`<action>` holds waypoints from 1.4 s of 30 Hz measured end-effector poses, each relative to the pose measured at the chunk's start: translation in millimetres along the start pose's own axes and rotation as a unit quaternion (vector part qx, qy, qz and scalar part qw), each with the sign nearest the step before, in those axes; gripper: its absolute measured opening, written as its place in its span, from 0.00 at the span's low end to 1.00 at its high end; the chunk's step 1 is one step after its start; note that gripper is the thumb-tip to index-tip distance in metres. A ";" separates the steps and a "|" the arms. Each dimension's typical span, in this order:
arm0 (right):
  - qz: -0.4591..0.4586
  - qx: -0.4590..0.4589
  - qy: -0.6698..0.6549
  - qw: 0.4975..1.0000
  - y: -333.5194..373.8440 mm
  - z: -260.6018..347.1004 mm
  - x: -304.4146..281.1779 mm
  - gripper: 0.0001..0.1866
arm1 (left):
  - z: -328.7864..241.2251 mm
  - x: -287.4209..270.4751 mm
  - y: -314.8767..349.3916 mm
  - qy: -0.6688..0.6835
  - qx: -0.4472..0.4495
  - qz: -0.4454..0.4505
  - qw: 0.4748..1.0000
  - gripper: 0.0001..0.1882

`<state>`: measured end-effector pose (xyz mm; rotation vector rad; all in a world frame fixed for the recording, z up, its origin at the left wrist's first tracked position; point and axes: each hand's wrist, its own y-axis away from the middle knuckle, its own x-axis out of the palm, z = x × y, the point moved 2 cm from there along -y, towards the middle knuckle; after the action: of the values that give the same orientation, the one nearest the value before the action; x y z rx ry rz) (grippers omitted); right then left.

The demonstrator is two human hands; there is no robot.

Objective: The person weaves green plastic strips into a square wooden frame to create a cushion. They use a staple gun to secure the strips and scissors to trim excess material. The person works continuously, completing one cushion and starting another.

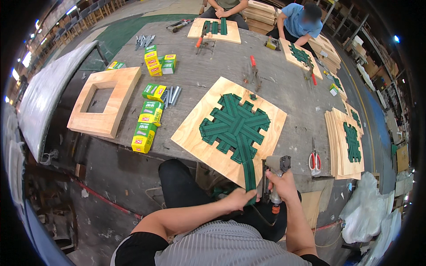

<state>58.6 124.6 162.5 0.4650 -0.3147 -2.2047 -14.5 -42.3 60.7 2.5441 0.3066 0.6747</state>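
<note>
A square plywood board [195, 126] lies at a slant on the table in front of me, its near corner reaching over the edge. Green webbing straps [235, 119] criss-cross over the middle of the board. One long green strap [249, 176] runs from them toward me, and my left hand [239, 199] is closed on its near end. My right hand [282, 186] grips a pneumatic staple gun [278, 164] beside the strap, close to the board's near edge. An orange-collared air fitting [276, 208] hangs below that hand.
Left of the board stand yellow-green boxes [151, 111] with loose staple strips [172, 95] and a wooden frame [104, 102]. Red-handled scissors [315, 162] and stacked strapped boards [348, 146] lie right. Pliers [254, 73] lie beyond; two co-workers [299, 24] sit across.
</note>
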 end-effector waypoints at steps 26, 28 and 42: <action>0.081 0.070 0.160 0.981 -27.4 11.6 38.5 0.14 | -135.0 -115.4 -77.3 0.017 0.010 -0.127 0.992 0.19; 0.109 0.058 0.148 0.981 -26.4 12.3 41.7 0.13 | -133.8 -115.6 -77.0 0.027 -0.007 -0.123 0.992 0.19; 0.081 0.039 0.053 0.995 -30.7 -0.4 28.8 0.13 | -135.1 -114.5 -80.7 0.029 0.015 -0.129 0.991 0.20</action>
<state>20.9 120.9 144.2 0.5778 -0.3683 -2.0084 -188.9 42.9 75.8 2.4563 0.6562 0.6474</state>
